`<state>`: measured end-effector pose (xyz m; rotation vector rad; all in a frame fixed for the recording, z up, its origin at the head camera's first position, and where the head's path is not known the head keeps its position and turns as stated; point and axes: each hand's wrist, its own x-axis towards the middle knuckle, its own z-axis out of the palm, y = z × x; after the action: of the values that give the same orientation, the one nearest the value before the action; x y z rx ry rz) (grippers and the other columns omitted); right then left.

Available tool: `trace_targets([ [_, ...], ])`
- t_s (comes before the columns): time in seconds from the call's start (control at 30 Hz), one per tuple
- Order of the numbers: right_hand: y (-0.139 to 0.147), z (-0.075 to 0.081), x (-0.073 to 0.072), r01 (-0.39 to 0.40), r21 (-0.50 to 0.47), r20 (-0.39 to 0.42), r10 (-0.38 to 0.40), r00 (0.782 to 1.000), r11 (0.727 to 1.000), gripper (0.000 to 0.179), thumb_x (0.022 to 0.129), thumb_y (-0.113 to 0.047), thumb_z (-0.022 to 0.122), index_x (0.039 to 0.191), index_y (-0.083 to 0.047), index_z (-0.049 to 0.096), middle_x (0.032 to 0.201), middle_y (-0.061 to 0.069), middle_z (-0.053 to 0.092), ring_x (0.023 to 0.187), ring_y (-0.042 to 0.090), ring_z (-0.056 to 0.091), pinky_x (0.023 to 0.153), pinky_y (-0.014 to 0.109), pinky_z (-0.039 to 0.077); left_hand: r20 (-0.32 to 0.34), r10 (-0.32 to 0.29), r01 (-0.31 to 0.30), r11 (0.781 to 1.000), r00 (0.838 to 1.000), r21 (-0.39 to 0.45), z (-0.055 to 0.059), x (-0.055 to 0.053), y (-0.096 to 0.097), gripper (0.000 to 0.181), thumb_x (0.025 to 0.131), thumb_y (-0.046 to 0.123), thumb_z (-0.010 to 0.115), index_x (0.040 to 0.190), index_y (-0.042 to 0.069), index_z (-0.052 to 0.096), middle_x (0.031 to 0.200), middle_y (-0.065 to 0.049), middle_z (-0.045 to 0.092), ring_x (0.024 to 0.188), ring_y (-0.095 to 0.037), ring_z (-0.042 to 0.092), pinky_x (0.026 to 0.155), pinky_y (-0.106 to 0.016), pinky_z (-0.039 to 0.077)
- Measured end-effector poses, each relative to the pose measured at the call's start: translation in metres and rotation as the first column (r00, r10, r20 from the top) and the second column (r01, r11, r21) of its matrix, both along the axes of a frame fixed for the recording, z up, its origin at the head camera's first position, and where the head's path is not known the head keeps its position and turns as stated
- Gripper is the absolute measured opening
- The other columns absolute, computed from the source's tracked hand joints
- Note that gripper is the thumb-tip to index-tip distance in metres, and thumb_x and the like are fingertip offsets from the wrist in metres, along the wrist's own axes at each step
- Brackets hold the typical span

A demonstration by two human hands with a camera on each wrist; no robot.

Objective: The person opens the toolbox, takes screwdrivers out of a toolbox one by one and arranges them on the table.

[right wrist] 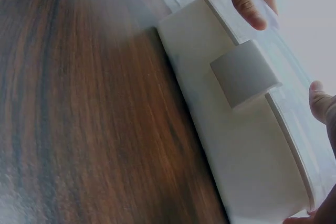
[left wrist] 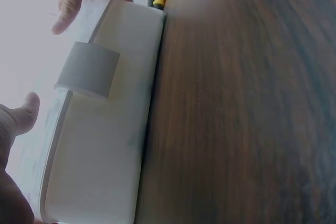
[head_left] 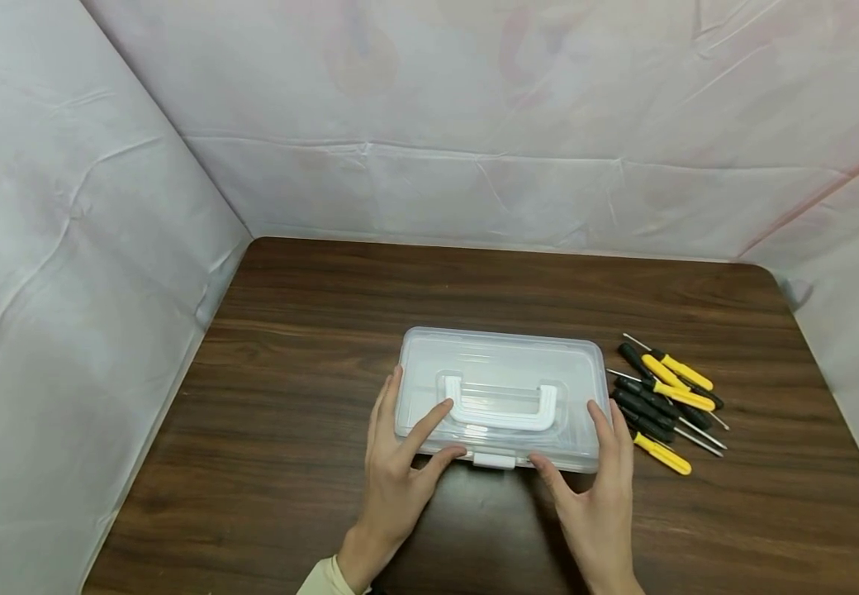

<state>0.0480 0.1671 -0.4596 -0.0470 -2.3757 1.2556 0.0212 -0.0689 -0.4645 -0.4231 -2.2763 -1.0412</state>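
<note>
A clear plastic case (head_left: pixel 504 351) with a white carrying handle (head_left: pixel 502 421) lies on the table, its lid down. At the front edge, the white latch (head_left: pixel 494 460) lies flat against the case wall. My left hand (head_left: pixel 392 475) is spread at the left front corner, one finger reaching over the lid toward the handle and the thumb by the front edge. Around the right front corner sits my right hand (head_left: pixel 599 500), fingers extended along the side, thumb near the latch. In the right wrist view, the right thumb (right wrist: pixel 318 103) is beside the lid.
Right of the case lies a loose pile of several screwdrivers with yellow handles (head_left: pixel 665 454) and black handles (head_left: pixel 645 411), shafts pointing different ways. The dark wooden table (head_left: pixel 310 330) has pale fabric walls (head_left: pixel 474 198) at its back and sides.
</note>
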Motion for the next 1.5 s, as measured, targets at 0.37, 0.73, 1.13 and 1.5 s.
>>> trace_targets([
  [0.37,-0.003,0.001,0.004,0.029,0.004,0.033,-0.029,0.999,1.000,0.105,0.072,-0.005,0.094,0.161,-0.020,0.041,0.167,0.024,0.031,0.151,0.054,0.031,0.108,0.077,0.033,0.068,-0.015,0.010,0.997,0.998,0.079,-0.001,0.003,-0.003,0.054,0.081,0.035,0.087,0.132,0.022,0.073,0.163,-0.034,0.033,0.147,-0.050,0.043,0.122,-0.038,0.039],
  [0.73,-0.008,0.005,-0.009,-0.033,0.003,0.050,0.033,0.998,0.999,0.105,0.074,-0.004,0.094,0.162,-0.021,0.039,0.167,0.025,0.030,0.152,0.051,0.029,0.107,0.077,0.033,0.063,0.026,-0.030,0.998,0.998,0.060,0.002,-0.007,-0.011,0.059,0.075,0.031,0.091,0.131,0.024,0.074,0.165,-0.028,0.036,0.143,-0.048,0.050,0.120,-0.020,0.037],
  [1.13,-0.017,0.002,-0.047,-0.125,0.113,-0.016,0.128,0.992,0.986,0.100,0.079,-0.013,0.092,0.162,-0.012,0.036,0.165,0.022,0.033,0.148,0.041,0.040,0.115,0.049,0.040,0.055,0.059,-0.059,0.998,0.997,0.004,0.003,-0.034,-0.031,0.062,0.073,0.029,0.093,0.132,0.024,0.074,0.164,-0.028,0.037,0.148,-0.047,0.044,0.108,-0.065,0.047],
  [1.5,-0.020,0.005,-0.093,-0.204,0.185,-0.009,0.209,0.978,0.961,0.093,0.081,-0.024,0.093,0.155,-0.003,0.040,0.154,0.032,0.038,0.141,0.048,0.043,0.110,0.065,0.040,0.074,0.092,-0.084,0.992,0.993,-0.099,0.008,-0.066,-0.051,0.061,0.075,0.036,0.092,0.131,0.026,0.073,0.162,-0.028,0.039,0.149,-0.044,0.043,0.113,-0.062,0.045],
])
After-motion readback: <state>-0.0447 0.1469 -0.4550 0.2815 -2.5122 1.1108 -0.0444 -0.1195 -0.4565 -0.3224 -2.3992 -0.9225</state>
